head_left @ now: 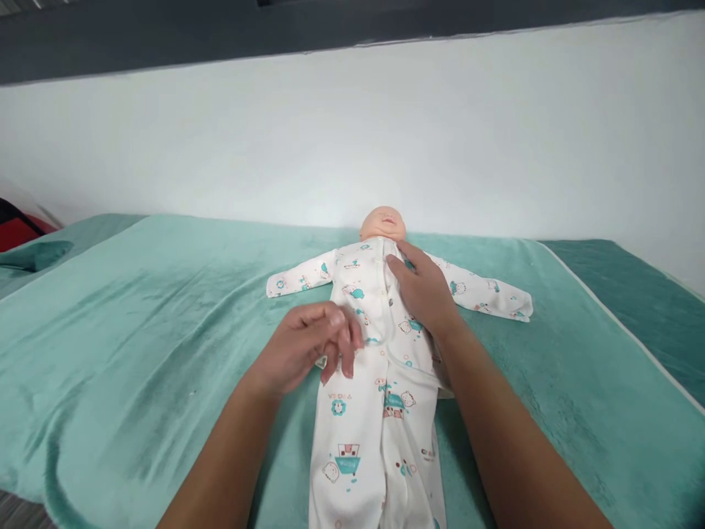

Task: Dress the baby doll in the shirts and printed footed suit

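A baby doll [383, 222] lies on its back, its head toward the wall. It wears a white long-sleeved top [352, 275] with teal and pink prints, the sleeves spread out to both sides. Matching white trousers [349, 426] cover its legs and run out of the bottom of the view. My right hand [424, 286] rests on the chest of the top near the collar, fingers stretched out and thumb apart. Over the waist, at the hem of the top, is my left hand [316, 342], with loosely bent fingers apart and nothing visible in them.
A soft teal blanket [165, 323] with some folds spreads under the doll. Darker teal cloth [622, 294] shows at the right. Behind stands a white wall [352, 139] with a dark band on top. A red and black item [22, 228] sits at the far left.
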The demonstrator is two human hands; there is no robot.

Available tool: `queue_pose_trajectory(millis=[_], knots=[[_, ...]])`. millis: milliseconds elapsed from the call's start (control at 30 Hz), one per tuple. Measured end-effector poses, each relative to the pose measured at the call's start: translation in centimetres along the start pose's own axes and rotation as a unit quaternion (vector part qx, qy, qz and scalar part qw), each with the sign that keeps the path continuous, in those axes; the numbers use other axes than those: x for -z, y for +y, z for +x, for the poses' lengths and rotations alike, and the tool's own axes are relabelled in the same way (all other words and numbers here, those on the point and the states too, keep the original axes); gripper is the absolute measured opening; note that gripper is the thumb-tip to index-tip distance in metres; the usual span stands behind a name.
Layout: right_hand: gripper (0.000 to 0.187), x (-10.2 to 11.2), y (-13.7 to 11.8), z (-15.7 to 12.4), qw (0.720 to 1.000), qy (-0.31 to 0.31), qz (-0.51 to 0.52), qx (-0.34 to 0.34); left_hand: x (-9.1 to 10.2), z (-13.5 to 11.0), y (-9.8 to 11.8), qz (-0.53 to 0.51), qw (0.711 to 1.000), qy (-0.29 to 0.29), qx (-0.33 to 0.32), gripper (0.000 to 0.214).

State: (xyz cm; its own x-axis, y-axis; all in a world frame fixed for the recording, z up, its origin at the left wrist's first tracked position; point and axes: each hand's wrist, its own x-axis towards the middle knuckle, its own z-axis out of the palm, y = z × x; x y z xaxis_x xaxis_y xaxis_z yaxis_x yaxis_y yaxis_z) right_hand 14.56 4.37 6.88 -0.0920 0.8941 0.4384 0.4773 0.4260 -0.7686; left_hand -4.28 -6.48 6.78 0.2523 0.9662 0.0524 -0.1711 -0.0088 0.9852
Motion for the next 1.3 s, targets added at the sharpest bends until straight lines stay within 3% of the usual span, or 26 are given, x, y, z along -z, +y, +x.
queue_pose_trajectory(millis=[133,200,300,367,500,700,867,967,1033,1167,1300], knots=[[0.024,-0.5,0.1,-0.2,0.996,0.078,-0.037,-0.017,0.1,5.1,1.3,0.063,0.977,0.178,-0.098,0.027],[0.025,-0.6,0.2,-0.1,0.996,0.084,-0.036,-0.023,0.0,8.8,1.7,0.131,0.957,0.23,-0.121,0.022],[0.027,-0.5,0.3,0.0,0.996,0.076,-0.014,-0.047,-0.3,13.6,1.8,0.254,0.94,0.219,-0.067,0.02],[0.028,-0.3,0.2,0.1,0.995,0.063,-0.009,-0.078,-0.7,15.4,1.6,0.337,0.916,0.213,-0.038,0.019],[0.032,0.1,-0.1,0.4,0.99,0.029,-0.035,-0.135,-1.4,15.8,1.0,0.449,0.867,0.21,-0.061,0.023],[0.031,-0.2,-0.8,2.9,0.972,-0.01,-0.155,-0.176,-1.0,15.4,0.4,0.386,0.896,0.205,-0.082,0.013],[0.013,-0.4,-0.8,5.3,0.96,-0.065,-0.211,-0.175,-0.7,15.8,0.0,0.398,0.872,0.251,-0.136,0.009],[0.018,0.1,-0.1,5.4,0.975,-0.045,-0.138,-0.169,-0.8,15.8,0.0,0.355,0.89,0.247,-0.146,0.009],[0.02,0.5,0.4,5.3,0.981,-0.025,-0.024,-0.191,-0.7,16.0,0.0,0.319,0.905,0.244,-0.143,0.009],[0.024,0.4,0.6,5.3,0.932,0.016,0.257,-0.254,-0.4,16.5,-0.1,0.255,0.928,0.241,-0.125,0.007],[0.023,-0.3,0.3,5.3,0.907,0.032,0.351,-0.233,-0.4,16.5,0.0,0.152,0.959,0.221,-0.094,0.006]])
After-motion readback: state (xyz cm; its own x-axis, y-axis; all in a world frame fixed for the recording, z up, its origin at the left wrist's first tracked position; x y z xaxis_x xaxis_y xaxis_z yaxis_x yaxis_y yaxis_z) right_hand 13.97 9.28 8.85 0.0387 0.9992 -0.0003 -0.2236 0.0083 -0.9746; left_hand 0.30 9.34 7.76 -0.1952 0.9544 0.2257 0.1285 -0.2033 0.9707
